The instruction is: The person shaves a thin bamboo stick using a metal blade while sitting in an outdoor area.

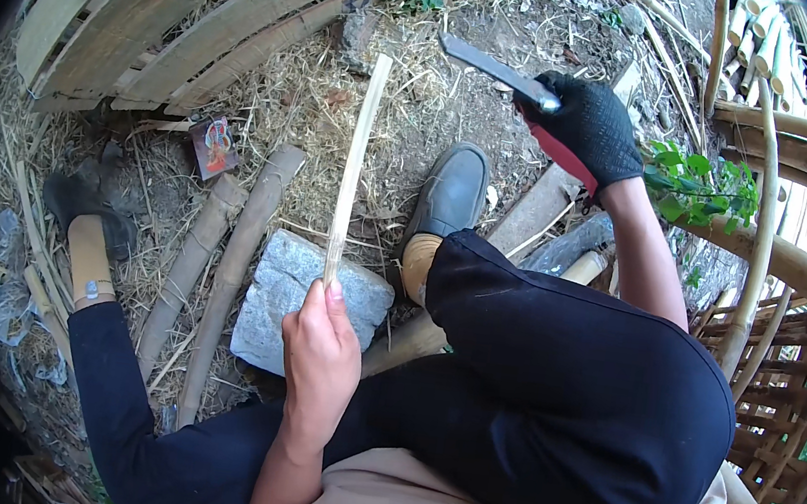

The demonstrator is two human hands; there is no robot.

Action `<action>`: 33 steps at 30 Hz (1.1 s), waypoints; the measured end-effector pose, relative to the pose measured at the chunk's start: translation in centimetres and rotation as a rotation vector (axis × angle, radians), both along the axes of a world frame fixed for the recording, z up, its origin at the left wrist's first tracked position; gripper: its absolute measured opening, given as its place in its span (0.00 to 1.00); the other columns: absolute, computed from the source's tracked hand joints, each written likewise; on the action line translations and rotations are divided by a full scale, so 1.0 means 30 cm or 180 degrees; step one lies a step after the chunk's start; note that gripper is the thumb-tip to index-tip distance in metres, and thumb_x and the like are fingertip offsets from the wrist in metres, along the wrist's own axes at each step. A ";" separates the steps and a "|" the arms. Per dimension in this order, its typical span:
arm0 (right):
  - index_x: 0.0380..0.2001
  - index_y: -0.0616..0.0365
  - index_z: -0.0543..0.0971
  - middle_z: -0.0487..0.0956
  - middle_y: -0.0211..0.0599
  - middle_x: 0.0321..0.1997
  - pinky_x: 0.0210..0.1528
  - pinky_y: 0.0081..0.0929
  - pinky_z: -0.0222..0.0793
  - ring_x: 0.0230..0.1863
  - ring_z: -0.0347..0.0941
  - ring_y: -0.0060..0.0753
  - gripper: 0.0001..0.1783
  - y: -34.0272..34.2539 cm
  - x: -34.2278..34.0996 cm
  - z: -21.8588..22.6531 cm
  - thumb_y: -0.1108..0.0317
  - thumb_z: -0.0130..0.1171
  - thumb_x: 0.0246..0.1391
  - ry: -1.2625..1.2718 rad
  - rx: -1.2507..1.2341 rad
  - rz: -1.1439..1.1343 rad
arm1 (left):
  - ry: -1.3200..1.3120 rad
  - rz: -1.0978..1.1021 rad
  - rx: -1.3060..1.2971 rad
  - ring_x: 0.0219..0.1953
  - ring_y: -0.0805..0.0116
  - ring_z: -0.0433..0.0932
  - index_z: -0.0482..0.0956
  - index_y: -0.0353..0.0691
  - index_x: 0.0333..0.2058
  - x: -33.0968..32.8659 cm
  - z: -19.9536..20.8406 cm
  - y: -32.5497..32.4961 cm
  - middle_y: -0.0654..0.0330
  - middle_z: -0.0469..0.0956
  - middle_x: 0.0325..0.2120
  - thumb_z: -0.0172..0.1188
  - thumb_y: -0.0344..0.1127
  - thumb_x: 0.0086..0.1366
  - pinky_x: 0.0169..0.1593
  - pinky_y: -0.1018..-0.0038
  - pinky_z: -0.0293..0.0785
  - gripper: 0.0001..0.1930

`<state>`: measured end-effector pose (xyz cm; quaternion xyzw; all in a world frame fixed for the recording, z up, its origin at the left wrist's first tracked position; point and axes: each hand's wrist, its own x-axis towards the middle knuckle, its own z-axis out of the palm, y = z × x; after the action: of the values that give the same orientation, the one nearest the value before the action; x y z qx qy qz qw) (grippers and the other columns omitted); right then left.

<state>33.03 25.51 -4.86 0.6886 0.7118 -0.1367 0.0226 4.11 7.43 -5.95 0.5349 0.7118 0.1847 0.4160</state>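
Note:
Bare, my left hand (321, 348) grips the lower end of a pale bamboo strip (356, 166), which stands up and away from me in front of a grey stone block (266, 306). My right hand (585, 123), in a black and red glove, is closed round a knife (492, 67); its long flat blade points to the left, and the handle is mostly hidden in the glove. Strip and blade are apart, with bare soil and straw between them.
Two bamboo poles (242, 252) lie left of the stone. A small printed box (214, 147) rests on the straw. Wooden slats (198, 35) stand at the upper left. Cut bamboo pieces (766, 45) are stacked at the upper right, above a leafy plant (699, 183). My legs (566, 403) stretch across the near side.

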 end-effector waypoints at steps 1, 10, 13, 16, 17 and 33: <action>0.42 0.46 0.86 0.84 0.45 0.32 0.41 0.42 0.78 0.35 0.82 0.51 0.18 -0.049 -0.039 -0.025 0.49 0.64 0.53 0.0331 -0.0096 0.0117 | -0.0001 -0.0029 0.0058 0.16 0.46 0.66 0.68 0.31 0.27 -0.004 -0.012 -0.003 0.46 0.65 0.13 0.44 0.37 0.76 0.25 0.54 0.59 0.18; 0.32 0.46 0.85 0.83 0.46 0.26 0.37 0.47 0.77 0.32 0.82 0.53 0.13 -0.160 -0.229 -0.115 0.55 0.65 0.43 0.0446 -0.0785 0.1116 | -0.0145 -0.0109 -0.0010 0.16 0.47 0.67 0.68 0.32 0.28 0.032 0.010 0.001 0.47 0.65 0.13 0.44 0.36 0.76 0.24 0.55 0.58 0.17; 0.32 0.47 0.85 0.83 0.45 0.26 0.37 0.46 0.78 0.33 0.83 0.52 0.12 -0.149 -0.225 -0.130 0.57 0.64 0.43 0.0374 -0.0664 0.1096 | -0.0064 -0.0149 0.0016 0.16 0.44 0.68 0.69 0.33 0.28 0.037 0.014 -0.001 0.47 0.65 0.13 0.44 0.37 0.77 0.25 0.53 0.58 0.17; 0.32 0.46 0.86 0.83 0.44 0.26 0.37 0.45 0.78 0.32 0.83 0.51 0.12 -0.119 -0.250 -0.120 0.59 0.65 0.41 0.0223 -0.0706 0.1093 | -0.0040 -0.0136 -0.0027 0.17 0.43 0.68 0.69 0.33 0.28 0.031 0.019 -0.002 0.47 0.66 0.13 0.43 0.37 0.77 0.25 0.53 0.58 0.18; 0.32 0.46 0.86 0.83 0.44 0.26 0.37 0.45 0.78 0.32 0.83 0.50 0.12 -0.114 -0.247 -0.125 0.59 0.65 0.40 0.0255 -0.0637 0.1154 | -0.0056 -0.0119 -0.0055 0.17 0.43 0.68 0.69 0.33 0.28 0.029 0.021 0.001 0.47 0.66 0.13 0.43 0.38 0.77 0.25 0.53 0.58 0.18; 0.35 0.43 0.87 0.84 0.40 0.27 0.35 0.40 0.78 0.32 0.84 0.44 0.14 -0.054 -0.266 -0.162 0.62 0.66 0.39 0.0493 -0.0003 0.1239 | 0.0078 -0.0102 0.0203 0.15 0.51 0.64 0.67 0.32 0.27 -0.012 0.013 0.008 0.48 0.63 0.13 0.43 0.38 0.77 0.24 0.57 0.57 0.19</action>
<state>25.07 23.88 -9.73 0.5255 0.8309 -0.1826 -0.0058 3.76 7.66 -5.57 0.5615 0.7020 0.1940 0.3929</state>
